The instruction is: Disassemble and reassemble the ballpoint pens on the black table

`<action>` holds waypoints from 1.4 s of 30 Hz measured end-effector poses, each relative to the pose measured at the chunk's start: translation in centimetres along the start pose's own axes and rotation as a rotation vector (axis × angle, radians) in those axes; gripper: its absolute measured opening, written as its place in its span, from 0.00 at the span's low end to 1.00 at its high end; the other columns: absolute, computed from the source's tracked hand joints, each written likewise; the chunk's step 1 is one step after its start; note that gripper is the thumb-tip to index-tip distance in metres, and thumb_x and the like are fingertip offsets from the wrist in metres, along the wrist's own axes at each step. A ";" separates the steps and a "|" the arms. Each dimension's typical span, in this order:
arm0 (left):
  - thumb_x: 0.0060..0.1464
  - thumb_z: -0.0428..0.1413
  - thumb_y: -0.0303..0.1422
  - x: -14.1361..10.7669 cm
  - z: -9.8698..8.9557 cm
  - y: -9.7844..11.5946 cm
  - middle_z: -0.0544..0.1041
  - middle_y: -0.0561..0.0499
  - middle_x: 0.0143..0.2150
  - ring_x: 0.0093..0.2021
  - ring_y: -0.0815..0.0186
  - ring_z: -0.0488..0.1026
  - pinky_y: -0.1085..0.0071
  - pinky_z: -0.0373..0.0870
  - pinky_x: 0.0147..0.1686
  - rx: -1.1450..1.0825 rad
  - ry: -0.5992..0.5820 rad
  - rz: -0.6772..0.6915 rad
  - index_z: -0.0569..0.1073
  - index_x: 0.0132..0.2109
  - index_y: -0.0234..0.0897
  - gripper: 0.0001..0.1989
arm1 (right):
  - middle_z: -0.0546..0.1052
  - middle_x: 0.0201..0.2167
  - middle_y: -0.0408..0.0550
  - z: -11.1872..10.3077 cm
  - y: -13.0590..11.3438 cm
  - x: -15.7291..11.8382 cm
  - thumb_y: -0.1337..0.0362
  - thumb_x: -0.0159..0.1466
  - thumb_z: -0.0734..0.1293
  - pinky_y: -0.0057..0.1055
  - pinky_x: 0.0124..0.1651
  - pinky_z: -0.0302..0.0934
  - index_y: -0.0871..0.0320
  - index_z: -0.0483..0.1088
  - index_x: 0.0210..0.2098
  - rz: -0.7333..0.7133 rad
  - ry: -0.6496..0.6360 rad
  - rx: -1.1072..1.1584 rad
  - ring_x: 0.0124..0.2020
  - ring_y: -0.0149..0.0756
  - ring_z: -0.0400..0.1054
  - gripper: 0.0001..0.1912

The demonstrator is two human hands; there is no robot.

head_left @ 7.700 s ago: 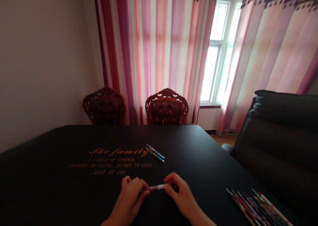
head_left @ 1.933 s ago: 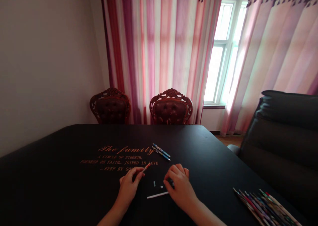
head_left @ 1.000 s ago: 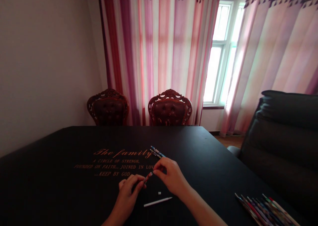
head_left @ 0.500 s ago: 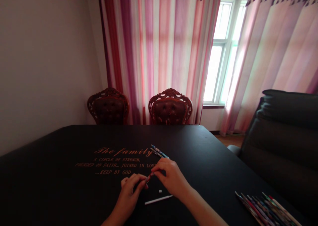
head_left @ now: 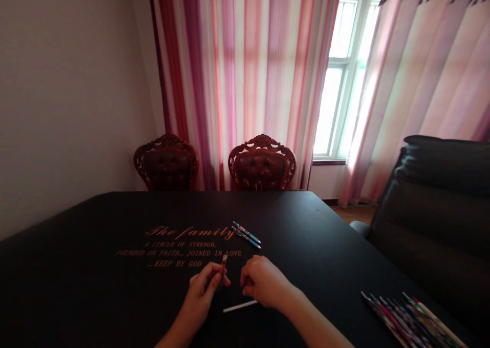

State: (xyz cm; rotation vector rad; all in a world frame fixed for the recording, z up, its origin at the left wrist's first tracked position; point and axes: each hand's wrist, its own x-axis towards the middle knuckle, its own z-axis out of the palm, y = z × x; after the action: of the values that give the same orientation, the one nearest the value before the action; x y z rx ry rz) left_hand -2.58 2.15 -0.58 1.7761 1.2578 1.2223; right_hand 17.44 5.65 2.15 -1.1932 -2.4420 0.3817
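My left hand [head_left: 204, 287] is closed around a slim reddish patterned pen barrel [head_left: 224, 261], held nearly upright with its upper end sticking out above the fingers. A short way to the right, my right hand [head_left: 264, 279] is low over the table with its fingers curled together. Whatever is between those fingertips is hidden. Beneath and between the hands lies a thin white pen refill [head_left: 239, 306], its right end covered by my right hand. Beyond the hands, two blue patterned pens [head_left: 247, 234] rest side by side on the table.
Several pens [head_left: 406, 317] lie in a bunch at the black table's [head_left: 95, 287] right front. A black leather chair [head_left: 440, 220] stands on the right. Two carved wooden chairs [head_left: 262, 164] are behind the far edge, before striped curtains [head_left: 248, 82].
My right hand has left the pen barrel and moved down to the right, over where a small white piece lay; that piece is now out of sight. My left hand has tipped the barrel more upright.
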 end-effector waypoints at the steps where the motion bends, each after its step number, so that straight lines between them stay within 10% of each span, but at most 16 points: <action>1: 0.61 0.49 0.44 0.0 0.0 -0.1 0.80 0.51 0.31 0.37 0.60 0.76 0.68 0.69 0.43 0.005 -0.002 0.003 0.73 0.38 0.40 0.14 | 0.78 0.23 0.42 0.3 0.1 0.0 0.73 0.48 0.72 0.29 0.38 0.58 0.53 0.77 0.24 -0.002 -0.011 0.001 0.32 0.37 0.70 0.08; 17: 0.63 0.45 0.41 -0.8 0.2 0.4 0.79 0.53 0.37 0.45 0.57 0.71 0.60 0.59 0.50 0.264 -0.068 -0.013 0.74 0.38 0.45 0.14 | 0.78 0.28 0.42 -2.0 -1.6 0.9 0.68 0.59 0.68 0.25 0.34 0.62 0.58 0.75 0.31 0.072 0.328 0.471 0.30 0.31 0.70 0.03; 42: 0.62 0.48 0.42 -0.5 0.2 0.1 0.79 0.52 0.34 0.42 0.57 0.72 0.62 0.61 0.48 0.144 -0.057 0.010 0.74 0.38 0.43 0.13 | 0.80 0.32 0.43 -2.1 -1.7 0.8 0.67 0.58 0.71 0.26 0.37 0.62 0.57 0.78 0.36 0.076 0.245 0.506 0.33 0.33 0.71 0.05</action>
State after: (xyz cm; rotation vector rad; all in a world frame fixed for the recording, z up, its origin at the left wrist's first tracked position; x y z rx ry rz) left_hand -2.44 1.64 -0.68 1.9077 1.3340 1.1024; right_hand 16.75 5.39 4.85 -1.0375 -1.9352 0.7715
